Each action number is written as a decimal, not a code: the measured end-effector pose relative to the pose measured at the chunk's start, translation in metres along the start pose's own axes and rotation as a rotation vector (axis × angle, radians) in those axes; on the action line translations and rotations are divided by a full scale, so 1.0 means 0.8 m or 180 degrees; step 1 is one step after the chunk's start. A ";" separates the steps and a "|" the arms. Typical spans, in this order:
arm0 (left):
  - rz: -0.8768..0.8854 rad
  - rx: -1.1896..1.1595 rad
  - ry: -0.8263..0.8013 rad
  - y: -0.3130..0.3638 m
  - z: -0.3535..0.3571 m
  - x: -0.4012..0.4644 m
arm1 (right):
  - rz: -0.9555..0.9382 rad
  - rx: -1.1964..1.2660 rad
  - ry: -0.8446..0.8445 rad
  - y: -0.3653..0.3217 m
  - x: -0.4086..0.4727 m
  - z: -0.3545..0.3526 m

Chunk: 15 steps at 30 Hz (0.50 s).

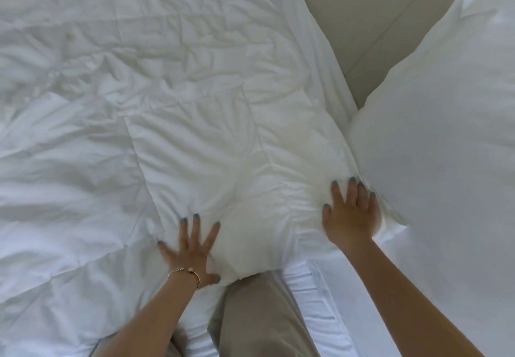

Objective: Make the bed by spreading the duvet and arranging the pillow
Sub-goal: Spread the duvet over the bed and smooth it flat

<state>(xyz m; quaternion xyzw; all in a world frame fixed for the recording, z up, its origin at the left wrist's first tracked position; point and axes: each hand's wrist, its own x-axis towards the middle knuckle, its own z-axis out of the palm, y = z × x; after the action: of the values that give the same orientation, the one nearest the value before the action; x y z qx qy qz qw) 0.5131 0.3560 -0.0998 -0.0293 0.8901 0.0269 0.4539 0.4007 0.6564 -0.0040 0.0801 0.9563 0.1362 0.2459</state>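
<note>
We are standing at the bed's edge, and nearest to us a leg in beige trousers (262,315) is pressing against the side of the mattress, where a strip of smooth white fitted sheet (315,301) is showing. We are wearing a thin gold bangle (185,272) on the left wrist.

Our left hand (192,250) is lying flat on the white quilted duvet (195,144), fingers straight and fanned apart, thumb hooked at the duvet's near edge; it is pressing down and gripping nothing. Our right hand (351,214) is likewise spread flat with straight fingers, resting on the duvet's near right corner, its outer fingers touching the side of the pillow (434,139). The nails on both hands are painted teal.

The duvet is lying spread across most of the bed, wrinkled, with stitched square panels showing and a faint yellowish tint near the right hand. The large white pillow is sitting to the right of the duvet, just beside it and touching its edge, plump and smooth.

Farther off, beyond the pillow and the duvet's far right edge, we are seeing a beige floor (370,16) crossed by pale lines. We are finding no brand, label or writing that can be read.
</note>
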 end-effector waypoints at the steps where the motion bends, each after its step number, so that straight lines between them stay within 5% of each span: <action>1: 0.0021 -0.0030 0.0005 0.001 -0.004 0.000 | -0.0043 0.0028 0.0062 -0.024 -0.002 -0.006; 4: 0.0143 -0.0356 0.0070 -0.007 -0.024 -0.004 | -0.0963 0.0545 0.0093 -0.092 -0.009 -0.014; 7: 0.0000 -0.1043 0.0180 -0.018 -0.047 -0.020 | -0.2002 0.0592 -0.0773 -0.155 -0.011 -0.017; 11: -0.0520 -0.1759 -0.0102 -0.034 -0.058 -0.057 | -0.2072 0.0836 -0.1899 -0.214 -0.035 -0.037; 15: -0.0712 -0.2008 0.0069 -0.084 -0.051 -0.086 | -0.2155 0.0731 -0.1948 -0.252 -0.066 -0.062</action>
<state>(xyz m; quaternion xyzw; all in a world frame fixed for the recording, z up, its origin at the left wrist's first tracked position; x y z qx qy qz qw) 0.5259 0.2875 -0.0218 -0.2661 0.8340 0.2508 0.4132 0.4044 0.4425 0.0007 -0.1732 0.8211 -0.0883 0.5367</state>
